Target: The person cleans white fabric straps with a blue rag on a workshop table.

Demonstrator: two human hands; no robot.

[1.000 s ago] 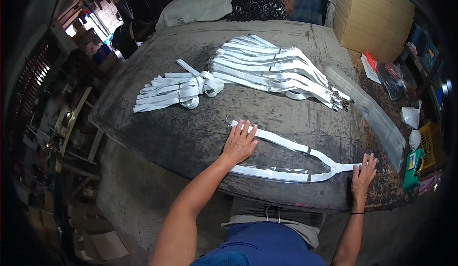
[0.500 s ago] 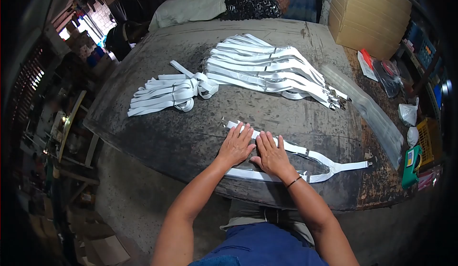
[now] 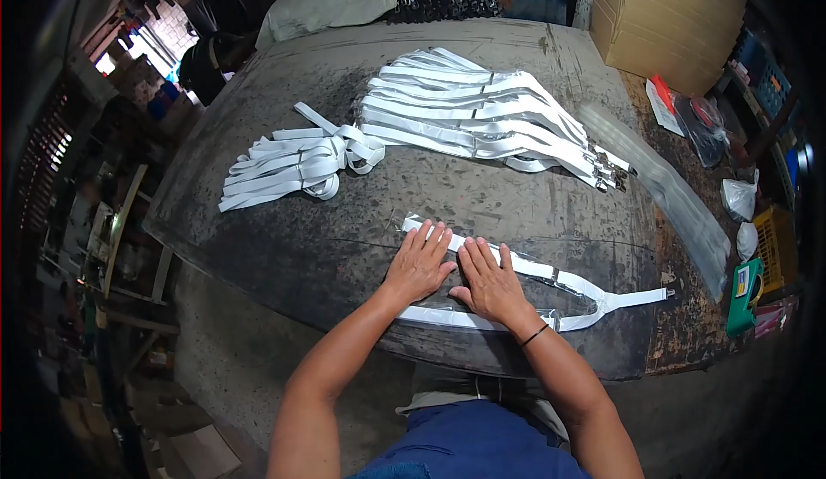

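Observation:
A pair of white suspenders (image 3: 578, 285) lies on the dark worktable, its two straps running left from a Y-shaped join and a short tail with a metal clip pointing right. Clear plastic seems to lie over or around the straps. My left hand (image 3: 418, 264) rests flat on the upper strap near its left end, fingers stretched out. Close beside it, my right hand (image 3: 490, 279) also presses flat on that strap, fingers extended. Both hands are open and grip nothing. Parts of the upper strap are hidden under my fingers.
Beyond my hands lie a large stack of white suspenders (image 3: 465, 109) and a smaller bundle (image 3: 288, 165) to its left. Long clear plastic sleeves (image 3: 662, 191) lie at the right. A cardboard box (image 3: 671, 27), a green tape dispenser (image 3: 743, 297) and a yellow basket (image 3: 774, 251) stand along the right side.
The camera view has shifted slightly. Both hands remain flat on the upper strap, in nearly the same place; the suspenders look unmoved.

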